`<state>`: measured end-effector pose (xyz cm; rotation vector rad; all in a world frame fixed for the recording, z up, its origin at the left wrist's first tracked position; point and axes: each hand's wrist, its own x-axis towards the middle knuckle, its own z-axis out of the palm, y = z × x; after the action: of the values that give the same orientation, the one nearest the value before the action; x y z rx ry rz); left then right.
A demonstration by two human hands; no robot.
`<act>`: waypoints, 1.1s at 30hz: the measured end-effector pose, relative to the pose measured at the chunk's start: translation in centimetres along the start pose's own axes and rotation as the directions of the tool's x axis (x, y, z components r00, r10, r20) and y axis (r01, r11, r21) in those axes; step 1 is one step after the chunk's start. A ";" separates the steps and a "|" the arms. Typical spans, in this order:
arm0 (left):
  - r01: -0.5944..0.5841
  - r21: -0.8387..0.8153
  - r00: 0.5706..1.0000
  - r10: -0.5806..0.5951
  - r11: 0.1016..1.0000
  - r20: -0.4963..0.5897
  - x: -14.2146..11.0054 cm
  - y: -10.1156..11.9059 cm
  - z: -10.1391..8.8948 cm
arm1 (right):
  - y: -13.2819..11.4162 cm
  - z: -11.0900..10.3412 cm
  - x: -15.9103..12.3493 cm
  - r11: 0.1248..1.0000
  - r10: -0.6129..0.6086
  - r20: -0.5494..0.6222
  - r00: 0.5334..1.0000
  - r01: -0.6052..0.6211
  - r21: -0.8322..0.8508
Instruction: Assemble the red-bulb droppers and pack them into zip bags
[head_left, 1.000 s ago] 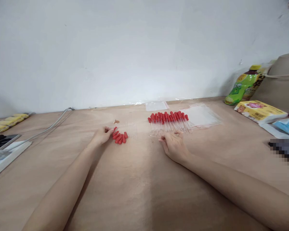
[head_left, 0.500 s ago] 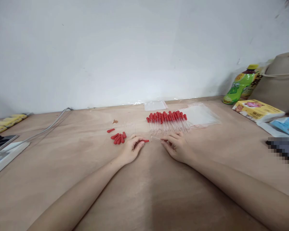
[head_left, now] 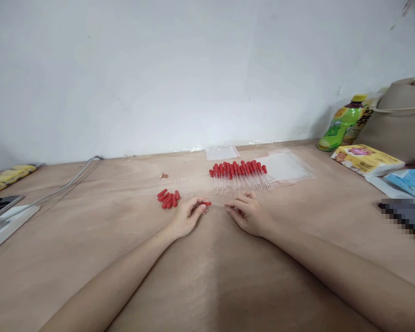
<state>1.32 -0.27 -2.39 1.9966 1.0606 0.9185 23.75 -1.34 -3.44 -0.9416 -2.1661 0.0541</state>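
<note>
Between finger and thumb, my left hand [head_left: 190, 216] pinches a red rubber dropper bulb [head_left: 206, 203]. My right hand [head_left: 249, 214] is closed on a thin clear dropper tube [head_left: 217, 204], whose end meets the bulb's mouth; how far it sits inside I cannot tell. Left of my left hand lies a small pile of loose red bulbs [head_left: 168, 199]. Several bare clear tubes [head_left: 186, 188] lie just behind that hand. Beyond my right hand, a row of droppers with red bulbs [head_left: 240, 175] lies side by side, bulbs toward the wall.
Clear plastic bags [head_left: 283, 167] lie behind the droppers, and a smaller bag [head_left: 222, 152] is near the wall. At right stand a green drink bottle [head_left: 342, 123], a yellow tissue pack [head_left: 368, 159] and a beige bag [head_left: 389, 129]. A grey cable [head_left: 71, 183] crosses the left side.
The gap between the bulb and the tube has closed, and they now touch in line. A loose bulb that lay apart is now with the pile; the view has shifted slightly.
</note>
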 end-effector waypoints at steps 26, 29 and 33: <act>-0.100 0.198 0.995 0.094 0.975 0.038 -0.7 0.8 0.6 | 0.4 -1.1 0.6 0.991 -0.114 0.091 0.989 0.119 -0.055; -0.132 0.222 0.991 0.124 0.966 0.053 -0.8 0.6 0.7 | -0.2 -0.9 0.6 0.986 -0.128 0.088 0.988 0.136 -0.093; -0.192 0.263 0.981 0.175 0.946 0.085 -0.9 0.7 0.7 | -0.7 -0.6 0.7 0.986 -0.117 0.115 0.986 0.129 -0.106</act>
<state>1.78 -1.53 -2.44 2.3674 1.0232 0.8375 23.37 -1.54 -2.36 -0.8830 -2.3441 -0.0806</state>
